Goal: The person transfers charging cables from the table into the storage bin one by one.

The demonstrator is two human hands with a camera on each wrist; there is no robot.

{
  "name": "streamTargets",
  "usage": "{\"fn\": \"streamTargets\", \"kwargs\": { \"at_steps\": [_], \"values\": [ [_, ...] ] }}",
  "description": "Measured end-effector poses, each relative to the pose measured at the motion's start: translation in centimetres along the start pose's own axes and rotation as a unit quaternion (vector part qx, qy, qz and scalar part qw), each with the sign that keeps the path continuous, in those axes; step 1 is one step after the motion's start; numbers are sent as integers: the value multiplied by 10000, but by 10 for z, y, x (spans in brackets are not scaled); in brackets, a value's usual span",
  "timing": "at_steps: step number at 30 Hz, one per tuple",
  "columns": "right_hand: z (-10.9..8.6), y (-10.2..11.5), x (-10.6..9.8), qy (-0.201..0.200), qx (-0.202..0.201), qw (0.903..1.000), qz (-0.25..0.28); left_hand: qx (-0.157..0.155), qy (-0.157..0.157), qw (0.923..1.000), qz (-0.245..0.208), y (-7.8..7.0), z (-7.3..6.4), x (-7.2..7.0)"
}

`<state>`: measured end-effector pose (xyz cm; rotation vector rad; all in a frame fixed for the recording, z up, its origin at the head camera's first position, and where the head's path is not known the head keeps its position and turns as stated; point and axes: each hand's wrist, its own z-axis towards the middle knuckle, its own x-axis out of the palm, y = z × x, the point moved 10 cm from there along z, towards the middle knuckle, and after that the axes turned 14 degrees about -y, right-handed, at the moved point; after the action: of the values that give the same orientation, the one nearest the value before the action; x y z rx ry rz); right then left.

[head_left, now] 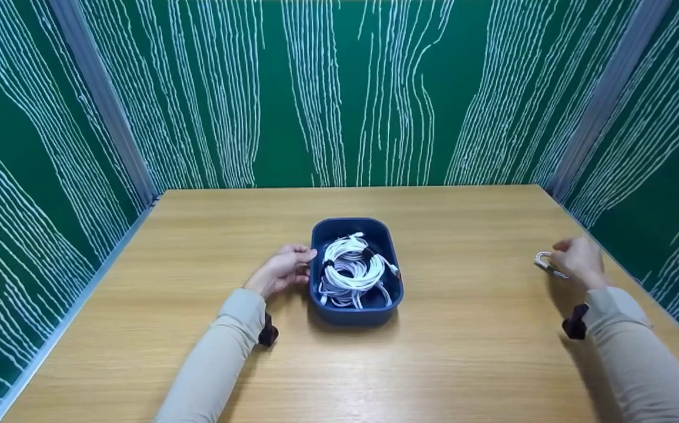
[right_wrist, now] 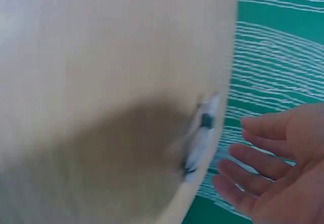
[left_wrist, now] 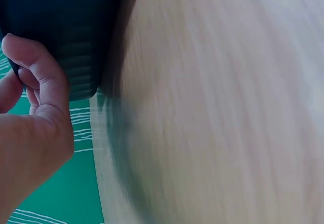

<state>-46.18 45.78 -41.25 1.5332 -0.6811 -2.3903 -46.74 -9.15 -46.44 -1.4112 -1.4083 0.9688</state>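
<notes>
A dark blue plastic bin stands on the table, holding several coiled white cables bound with black ties. At its left side my left hand grips the rim; the left wrist view has the thumb and fingers at the edge of the wall. Far to the right, a small bundled white cable with a dark band lies on the table. My right hand hovers right beside this bundle. Its fingers are loosely spread with nothing between them in the right wrist view.
The wooden table is bounded by green panels with white wavy lines at the back and both sides. Grey posts stand at the back corners. The right panel runs close to my right hand.
</notes>
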Motion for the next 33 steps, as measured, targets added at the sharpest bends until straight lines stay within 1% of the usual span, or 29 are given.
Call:
{"fn": "streamTargets", "kwargs": {
  "at_steps": [5,7,10,13,16,18,23,31,33],
  "values": [
    [-3,-12,15,543,319,9980,62,2,10,10000,-37,1,0,-1],
    [-4,-16,18,660,461,9967,47,4,51,10000,-32,1,0,1],
    [-5,-21,17,603,482,9969,-157,-20,66,10000,-68,0,0,2],
    [-6,-23,13,393,331,9979,-403,-69,38,9999,-140,0,0,2],
    [-6,-25,12,282,260,9979,-527,-111,20,9998,-190,0,1,2],
    [-7,-26,12,288,303,9978,-515,-110,22,9998,-171,0,1,2],
    [-8,-26,14,471,483,9970,-374,-110,-4,9999,-131,-1,2,1],
    [-9,-27,13,445,888,9950,86,-94,-42,9999,-122,0,1,0],
    [-8,-28,13,449,930,9945,182,-86,-44,9999,-119,1,2,0]
  ]
}}
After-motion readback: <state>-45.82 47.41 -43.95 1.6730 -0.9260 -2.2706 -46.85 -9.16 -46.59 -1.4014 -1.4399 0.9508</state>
